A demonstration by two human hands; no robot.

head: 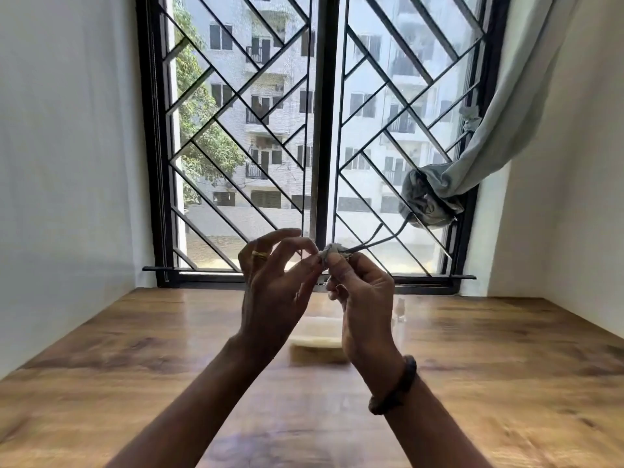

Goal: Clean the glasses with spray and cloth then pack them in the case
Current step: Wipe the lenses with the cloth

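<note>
Barred window [320,136], white walls [67,146], wooden table [135,366].

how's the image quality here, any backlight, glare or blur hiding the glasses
Head view: strong backlight from the window darkens both hands; the glasses are thin and motion-blurred, lenses indistinct behind the cloth; glare streaks the wooden table; the pale case is soft; wide-angle lens bends the walls.

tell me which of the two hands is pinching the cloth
The right hand, the one with the dark bracelet on its wrist, pinches the bunched cloth at its fingertips. The left hand, wearing a gold ring, has its fingers spread open beside it.
</note>
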